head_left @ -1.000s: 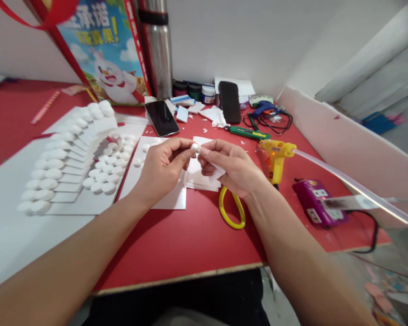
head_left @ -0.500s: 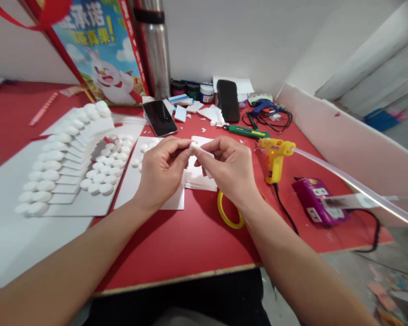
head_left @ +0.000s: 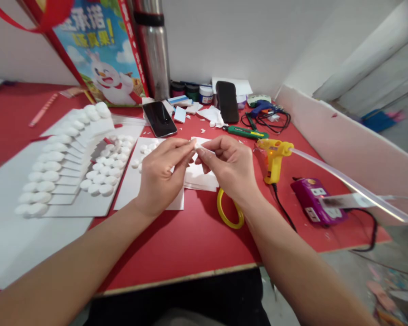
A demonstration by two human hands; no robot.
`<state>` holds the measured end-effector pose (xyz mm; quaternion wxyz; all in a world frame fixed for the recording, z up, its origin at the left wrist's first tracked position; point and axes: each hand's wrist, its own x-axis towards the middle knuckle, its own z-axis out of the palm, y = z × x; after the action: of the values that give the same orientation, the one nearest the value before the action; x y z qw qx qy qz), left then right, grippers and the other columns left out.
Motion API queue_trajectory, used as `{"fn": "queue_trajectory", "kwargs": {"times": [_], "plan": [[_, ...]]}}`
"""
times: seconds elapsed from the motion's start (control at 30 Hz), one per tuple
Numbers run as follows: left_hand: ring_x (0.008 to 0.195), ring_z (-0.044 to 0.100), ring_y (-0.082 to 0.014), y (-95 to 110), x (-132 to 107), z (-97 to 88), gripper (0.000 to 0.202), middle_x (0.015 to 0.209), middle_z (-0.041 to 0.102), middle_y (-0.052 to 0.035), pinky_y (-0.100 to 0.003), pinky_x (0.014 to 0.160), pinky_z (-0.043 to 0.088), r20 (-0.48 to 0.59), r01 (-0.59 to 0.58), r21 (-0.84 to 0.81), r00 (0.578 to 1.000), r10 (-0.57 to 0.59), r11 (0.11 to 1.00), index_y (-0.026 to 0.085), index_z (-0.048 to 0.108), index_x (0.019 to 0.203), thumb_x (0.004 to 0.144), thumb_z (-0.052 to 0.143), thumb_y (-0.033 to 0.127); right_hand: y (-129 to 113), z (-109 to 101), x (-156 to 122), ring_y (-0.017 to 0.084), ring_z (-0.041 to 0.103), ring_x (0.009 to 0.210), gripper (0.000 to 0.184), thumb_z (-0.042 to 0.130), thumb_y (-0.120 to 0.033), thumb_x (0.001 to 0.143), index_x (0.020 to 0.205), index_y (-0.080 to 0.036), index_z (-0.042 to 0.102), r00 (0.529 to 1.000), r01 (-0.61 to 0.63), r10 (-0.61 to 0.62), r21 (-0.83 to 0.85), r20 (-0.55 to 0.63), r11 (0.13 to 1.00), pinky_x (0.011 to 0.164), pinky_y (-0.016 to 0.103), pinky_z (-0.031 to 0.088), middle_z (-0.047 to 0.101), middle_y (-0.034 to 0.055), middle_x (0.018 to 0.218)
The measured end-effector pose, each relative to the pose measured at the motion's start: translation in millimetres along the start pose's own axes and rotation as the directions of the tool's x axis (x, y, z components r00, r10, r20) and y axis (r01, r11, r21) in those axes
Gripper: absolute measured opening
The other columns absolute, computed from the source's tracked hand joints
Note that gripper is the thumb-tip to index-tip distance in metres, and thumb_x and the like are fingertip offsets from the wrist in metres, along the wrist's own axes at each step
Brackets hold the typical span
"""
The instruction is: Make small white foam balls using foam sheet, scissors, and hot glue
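Observation:
My right hand (head_left: 229,160) pinches a small white piece (head_left: 197,146) between thumb and fingers; its exact kind is hard to make out. My left hand (head_left: 165,174) meets it from the other side, its fingertips closed on the same piece. Beneath the hands lies a stack of white sheets (head_left: 200,179). Partly behind my left wrist is a white board (head_left: 170,203) with several small white rounds (head_left: 135,163) on it. Farther left, white rounds (head_left: 105,189) sit in rows on another board, beside a curved fan of white strips (head_left: 66,189) tipped with rounds.
A yellow glue gun (head_left: 274,158) with a long clear stick stands right of my hands, near a purple power strip (head_left: 318,203). A yellow ring (head_left: 221,210) lies by my right wrist. Behind are two phones (head_left: 159,117), a green cutter (head_left: 246,132), paint jars and a steel flask (head_left: 156,59).
My left fingers have straightened and shifted slightly over the small white piece. My right hand stays nearly in place, still pinching.

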<state>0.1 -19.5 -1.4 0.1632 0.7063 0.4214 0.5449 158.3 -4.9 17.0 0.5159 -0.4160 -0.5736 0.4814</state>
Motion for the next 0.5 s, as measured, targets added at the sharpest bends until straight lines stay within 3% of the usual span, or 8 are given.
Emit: {"fn": "queue_trajectory", "kwargs": {"times": [0.1,0.17,0.3,0.43,0.5], "plan": [[0.064,0.067,-0.0131,-1,8,-5.6,0.016,0.087,0.077,-0.0042,-0.028,0.063,0.059,0.076,0.175,-0.205,0.984,-0.163,0.963,0.02,0.083,0.097,0.094,0.073,0.032,-3,-5,2,0.011,0.057,0.055,0.031,0.084,-0.041,0.081,0.08,-0.018,0.064,0.997,-0.011,0.011,-0.007,0.078,1.0,0.053,0.026,0.047,0.069,0.001,0.068],[0.059,0.066,-0.0127,-2,13,-9.5,0.019,0.08,0.075,-0.0033,-0.028,0.061,0.059,0.167,0.234,-0.25,0.966,-0.196,0.939,0.02,0.083,0.096,0.091,0.076,0.037,-4,-8,3,0.011,0.057,0.054,0.031,0.084,-0.041,0.081,0.079,-0.018,0.064,0.994,-0.012,0.012,-0.002,0.113,1.0,0.053,0.027,0.047,0.068,0.0007,0.066],[0.063,0.065,-0.0113,-4,15,-12.2,0.017,0.089,0.073,-0.0041,-0.027,0.065,0.057,0.197,0.16,-0.236,0.974,-0.114,0.959,0.022,0.083,0.097,0.093,0.074,0.036,-1,-8,3,0.011,0.057,0.055,0.031,0.084,-0.042,0.082,0.079,-0.018,0.065,0.992,0.002,-0.003,0.008,0.126,1.0,0.052,0.027,0.047,0.069,0.0011,0.067],[0.068,0.063,-0.0126,-4,11,-8.9,0.016,0.088,0.07,-0.0036,-0.027,0.069,0.056,0.144,0.09,-0.129,0.987,-0.071,0.987,0.024,0.082,0.099,0.097,0.068,0.031,3,-3,1,0.012,0.059,0.056,0.031,0.083,-0.044,0.083,0.082,-0.019,0.065,0.995,0.046,-0.041,-0.055,0.09,0.997,0.054,0.026,0.048,0.069,0.0008,0.07],[0.072,0.064,-0.014,-5,10,-8.1,0.017,0.089,0.07,-0.004,-0.028,0.071,0.055,0.12,0.086,-0.101,0.99,-0.073,0.991,0.024,0.081,0.1,0.098,0.065,0.03,1,-2,2,0.013,0.063,0.059,0.036,0.084,-0.049,0.081,0.084,-0.02,0.064,0.996,0.011,-0.008,-0.034,0.084,0.999,0.057,0.027,0.051,0.07,0.0008,0.072]]}}
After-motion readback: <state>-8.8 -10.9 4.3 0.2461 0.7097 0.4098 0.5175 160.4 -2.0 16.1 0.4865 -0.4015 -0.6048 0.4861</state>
